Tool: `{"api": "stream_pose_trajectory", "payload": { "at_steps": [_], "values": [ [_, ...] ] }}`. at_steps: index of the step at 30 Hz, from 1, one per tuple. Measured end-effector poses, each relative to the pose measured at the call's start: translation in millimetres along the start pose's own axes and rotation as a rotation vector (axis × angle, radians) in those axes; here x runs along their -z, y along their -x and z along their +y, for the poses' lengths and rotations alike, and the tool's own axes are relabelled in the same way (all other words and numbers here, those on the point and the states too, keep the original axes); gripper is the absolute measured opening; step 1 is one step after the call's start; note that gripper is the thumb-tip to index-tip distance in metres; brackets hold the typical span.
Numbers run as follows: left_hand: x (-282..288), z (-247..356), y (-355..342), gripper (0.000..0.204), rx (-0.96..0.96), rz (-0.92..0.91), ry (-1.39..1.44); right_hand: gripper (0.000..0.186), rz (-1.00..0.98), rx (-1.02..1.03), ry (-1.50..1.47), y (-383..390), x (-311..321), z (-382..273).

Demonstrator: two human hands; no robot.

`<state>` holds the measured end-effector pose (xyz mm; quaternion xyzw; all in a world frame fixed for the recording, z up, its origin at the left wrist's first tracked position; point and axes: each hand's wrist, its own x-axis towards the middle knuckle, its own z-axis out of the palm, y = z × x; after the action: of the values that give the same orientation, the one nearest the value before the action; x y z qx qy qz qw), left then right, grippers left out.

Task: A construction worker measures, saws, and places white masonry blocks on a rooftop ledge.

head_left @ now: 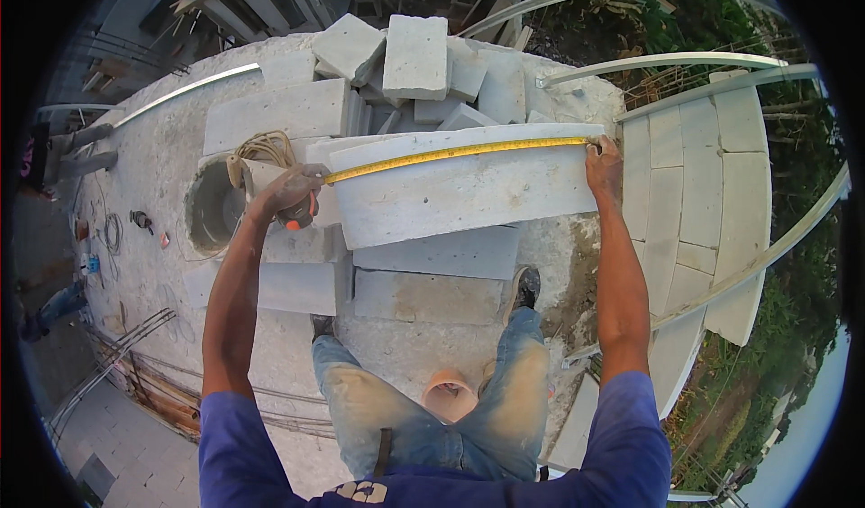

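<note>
A long pale grey block [459,192] lies slightly askew on other blocks in front of me. A yellow tape [468,146] is stretched along its upper part. My left hand [288,188] is closed round an orange and dark tape measure [298,213] at the block's left end. My right hand [602,167] pinches the tape's end at the block's right edge. Just beyond my left hand are a coiled rope [268,147] and a round grey hollow container [207,206]. A pinkish bucket [450,395] stands between my legs.
Loose blocks [414,54] are heaped beyond. Metal channels [662,58] and laid panels [739,210] line the right edge above greenery. Bundled rods [117,346], cables and small tools are on the left of the rough slab [144,183]. Another person's leg [50,314] shows at far left.
</note>
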<state>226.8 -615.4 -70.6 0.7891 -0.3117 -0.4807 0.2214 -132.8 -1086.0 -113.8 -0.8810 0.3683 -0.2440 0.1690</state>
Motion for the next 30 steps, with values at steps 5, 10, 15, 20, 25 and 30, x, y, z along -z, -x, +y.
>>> {"api": "stream_pose_trajectory", "payload": {
  "at_steps": [5,10,15,20,25,30],
  "values": [
    [-37,-11,17,0.030,-0.015,0.007,0.027,0.014,-0.044,-0.055,-0.035,31,20,7],
    [-69,-27,33,0.030,-0.138,0.096,-0.027,0.015,-0.002,-0.067,-0.005,61,32,19],
    [-80,-26,60,0.026,-0.079,-0.018,0.107,0.015,-0.088,-0.108,-0.034,100,45,16],
    [-150,-80,87,0.030,-0.048,-0.116,0.148,0.015,-0.241,-0.257,0.107,196,75,47],
    [-183,-86,170,0.059,0.188,-0.322,0.229,0.017,-0.415,-0.331,0.105,299,41,-34],
    [-195,-120,221,0.063,0.154,-0.214,0.131,0.013,-0.485,-0.159,-0.168,335,-55,-171]
  ]
}}
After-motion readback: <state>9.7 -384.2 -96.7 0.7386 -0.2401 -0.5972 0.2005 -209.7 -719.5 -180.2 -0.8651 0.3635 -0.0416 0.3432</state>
